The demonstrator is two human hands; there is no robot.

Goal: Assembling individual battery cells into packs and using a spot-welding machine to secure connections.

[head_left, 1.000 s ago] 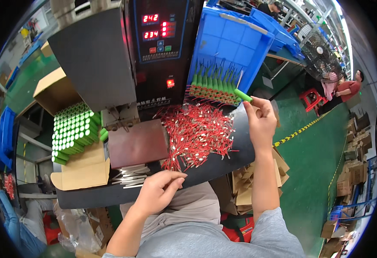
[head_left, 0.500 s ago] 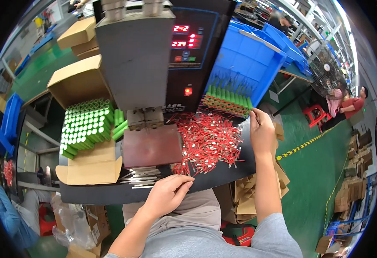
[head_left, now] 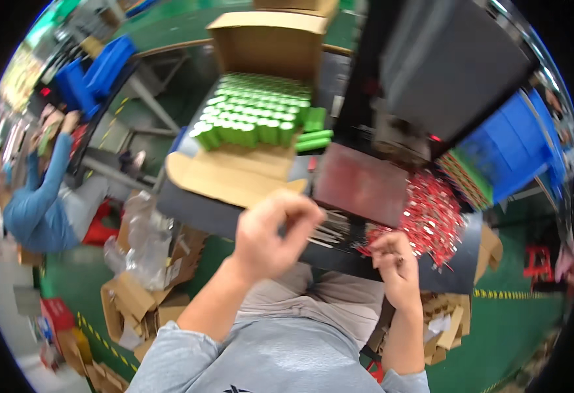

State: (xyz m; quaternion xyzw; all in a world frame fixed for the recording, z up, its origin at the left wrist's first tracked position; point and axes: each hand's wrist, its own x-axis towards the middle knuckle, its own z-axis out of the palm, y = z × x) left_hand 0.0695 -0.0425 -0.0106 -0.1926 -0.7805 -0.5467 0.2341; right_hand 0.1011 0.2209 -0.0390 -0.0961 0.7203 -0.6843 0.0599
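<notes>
My left hand (head_left: 267, 236), blurred by motion, hovers over the front edge of the bench beside the open box's flap. Its fingers are bent and stand apart from the thumb, with nothing visible between them. My right hand (head_left: 396, 265) is at the near left edge of a pile of small red-wired parts (head_left: 434, 213). Its fingers are pinched together, and whatever they hold is too small and blurred to make out. Thin metal strips (head_left: 329, 228) lie between the hands, below a reddish-brown work plate (head_left: 359, 187). Upright green cylindrical cells (head_left: 254, 111) fill the cardboard box (head_left: 267, 33).
A dark press-like machine (head_left: 454, 59) rises behind the plate. Loose green cells (head_left: 314, 140) lie beside the box. More wired green cells (head_left: 467, 177) stand by a blue bin (head_left: 513, 147) at right. A co-worker in blue (head_left: 41, 209) sits at far left.
The view has swung left. My right hand has left the wired green cells and come down to the red pile. My left hand has risen toward the box flap, its fingers parting.
</notes>
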